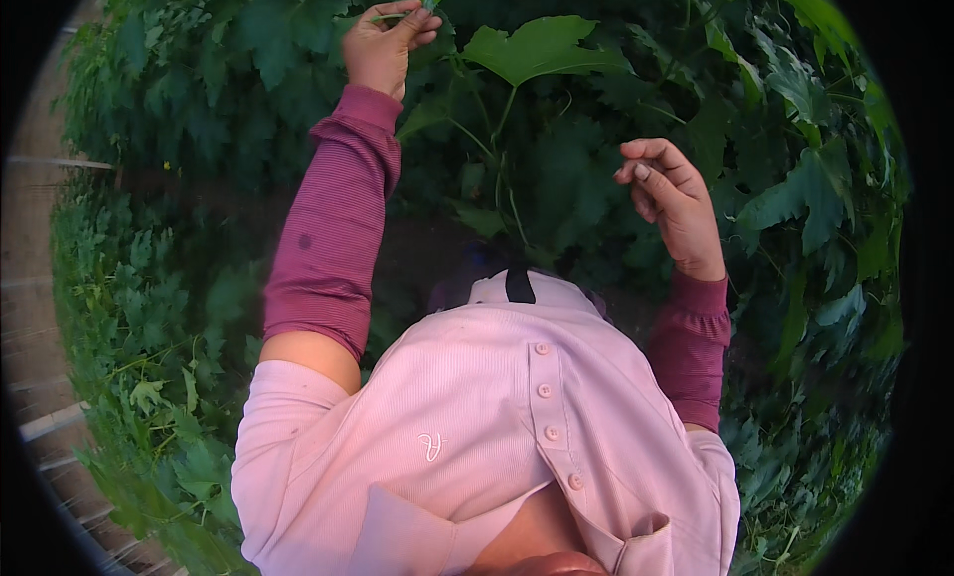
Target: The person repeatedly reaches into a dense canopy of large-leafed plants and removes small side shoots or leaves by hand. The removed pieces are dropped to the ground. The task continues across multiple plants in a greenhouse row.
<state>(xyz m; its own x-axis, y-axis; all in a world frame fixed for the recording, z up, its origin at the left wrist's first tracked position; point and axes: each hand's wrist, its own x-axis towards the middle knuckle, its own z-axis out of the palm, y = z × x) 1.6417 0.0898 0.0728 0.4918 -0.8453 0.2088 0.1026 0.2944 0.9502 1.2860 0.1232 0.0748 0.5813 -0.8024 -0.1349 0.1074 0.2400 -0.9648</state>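
Note:
At the top of the view my left hand [391, 43] is raised, its thumb and fingers pinched on a thin green plant stem [389, 16] beside a bright leaf. My right hand [667, 196] is lifted at the right with its fingers curled; nothing plain shows in it, and whether the thumb touches the fingertips cannot be told. Between the hands a broad lobed green leaf [533, 54] stands on a slender stalk, which joins a thin vine [499, 158] running down towards my waist. Both forearms wear maroon sleeves.
Dense leafy vines [805, 181] rise in front and to the right. More low foliage [149, 278] fills the left side. At the far left edge lies a pale brown surface [33, 233] crossed by light strips. Dark shade lies under the leaves near my waist.

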